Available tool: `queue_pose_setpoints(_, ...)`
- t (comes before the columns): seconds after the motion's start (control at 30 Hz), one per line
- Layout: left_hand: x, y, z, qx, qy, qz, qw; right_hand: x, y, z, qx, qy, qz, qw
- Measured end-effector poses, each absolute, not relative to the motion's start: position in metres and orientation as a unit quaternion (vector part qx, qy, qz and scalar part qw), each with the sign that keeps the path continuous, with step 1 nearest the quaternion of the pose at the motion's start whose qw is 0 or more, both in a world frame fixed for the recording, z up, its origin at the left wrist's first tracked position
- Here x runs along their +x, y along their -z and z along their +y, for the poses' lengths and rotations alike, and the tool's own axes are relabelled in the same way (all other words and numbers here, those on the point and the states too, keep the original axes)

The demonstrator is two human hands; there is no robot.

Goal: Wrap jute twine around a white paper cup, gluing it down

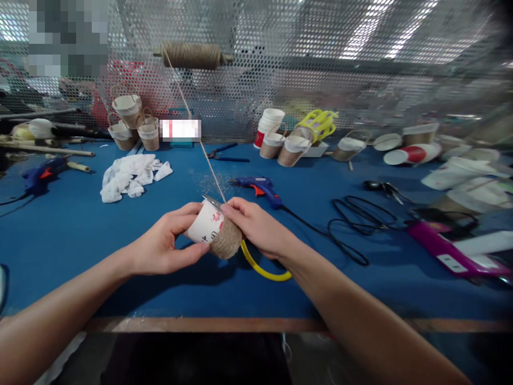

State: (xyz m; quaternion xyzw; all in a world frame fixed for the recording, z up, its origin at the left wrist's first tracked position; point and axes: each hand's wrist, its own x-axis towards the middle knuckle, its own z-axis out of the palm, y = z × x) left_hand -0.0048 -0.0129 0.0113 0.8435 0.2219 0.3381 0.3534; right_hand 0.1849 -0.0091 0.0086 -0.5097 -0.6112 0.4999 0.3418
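Note:
My left hand [170, 243] is closed around the white, printed upper part of a paper cup [203, 223], which lies tilted on its side in the air above the table. Brown twine [226, 239] is wound around the cup's base end. My right hand [256, 227] is closed at the wound part, its thumb pressing where the taut strand [208, 163] meets the cup. A metal blade shows by that thumb, and a yellow loop handle [266, 274] below the palm; they look like scissors held in the same hand, the middle being hidden.
The strand rises to a twine spool [192, 55] on the mesh panel. A blue glue gun [260, 187] with black cord, pliers [228, 156] and crumpled white paper [130, 175] lie ahead. Small twine-wrapped buckets [294, 151] stand behind. At right is a purple power strip [444, 248].

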Motion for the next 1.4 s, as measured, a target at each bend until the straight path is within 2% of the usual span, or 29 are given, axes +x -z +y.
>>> queue_pose_setpoints(0.23,-0.003,-0.010,-0.010,0.836,-0.327,0.232,0.374,0.181,-0.007,-0.008,-0.533,-0.451,-0.622,0.355)
queue_pose_setpoints(0.5,0.000,-0.006,-0.009,0.763,-0.306,0.308,0.479,0.182,-0.001,-0.003,-0.550,-0.394,-0.644,0.358)
queue_pose_setpoints(0.6,0.000,-0.006,-0.009,0.755,-0.297,0.322,0.489,0.180,0.000,-0.002,-0.548,-0.397,-0.640,0.364)
queue_pose_setpoints(0.87,-0.005,-0.008,-0.004,0.842,-0.331,0.240,0.352,0.183,-0.006,-0.008,-0.499,-0.468,-0.627,0.372)
queue_pose_setpoints(1.07,-0.007,-0.007,-0.003,0.853,-0.367,0.248,0.277,0.193,-0.010,-0.011,-0.421,-0.548,-0.625,0.363)
queue_pose_setpoints(1.13,-0.008,-0.008,-0.003,0.847,-0.343,0.254,0.317,0.195,-0.011,-0.010,-0.417,-0.523,-0.645,0.370)
queue_pose_setpoints(1.3,-0.006,-0.007,0.001,0.704,-0.296,0.315,0.563,0.193,-0.009,-0.011,-0.442,-0.349,-0.731,0.386)
queue_pose_setpoints(1.4,-0.004,-0.004,0.003,0.618,-0.330,0.347,0.624,0.190,-0.005,-0.013,-0.441,-0.257,-0.774,0.374)
